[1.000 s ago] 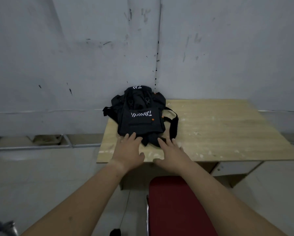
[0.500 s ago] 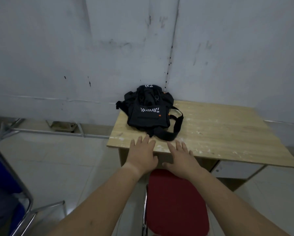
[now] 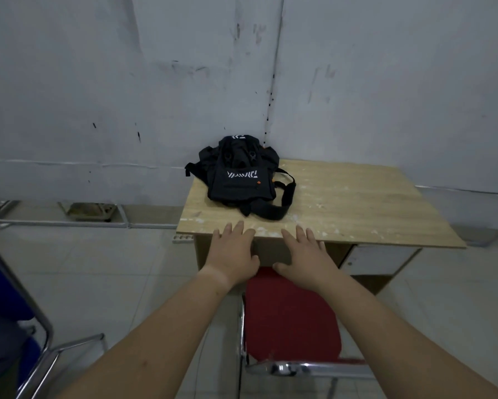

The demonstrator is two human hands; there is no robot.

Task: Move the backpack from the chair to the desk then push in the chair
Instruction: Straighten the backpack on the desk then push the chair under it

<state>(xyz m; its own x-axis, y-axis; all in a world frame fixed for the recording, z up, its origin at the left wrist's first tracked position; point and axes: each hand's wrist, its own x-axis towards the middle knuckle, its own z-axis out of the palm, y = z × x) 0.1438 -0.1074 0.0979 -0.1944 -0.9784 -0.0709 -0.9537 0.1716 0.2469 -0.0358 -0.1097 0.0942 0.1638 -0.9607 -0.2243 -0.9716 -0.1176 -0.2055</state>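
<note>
A black backpack (image 3: 239, 175) with white lettering lies on the far left corner of the light wooden desk (image 3: 357, 205), against the wall, one strap trailing toward me. My left hand (image 3: 233, 254) and my right hand (image 3: 304, 256) hover side by side over the desk's near edge, palms down, fingers apart, holding nothing and apart from the backpack. Below them stands the red chair (image 3: 288, 315), its seat bare, with its chrome frame (image 3: 299, 368) nearest to me.
A blue chair with a chrome frame (image 3: 26, 326) stands at the left edge. Metal rails (image 3: 69, 223) run along the floor by the wall. A white drawer unit (image 3: 383, 259) sits under the desk's right side. Pale tiled floor lies to the left.
Both hands have drawn back from the backpack to the desk's near edge. The view has pulled away, so more of the red chair and the blue chair shows.
</note>
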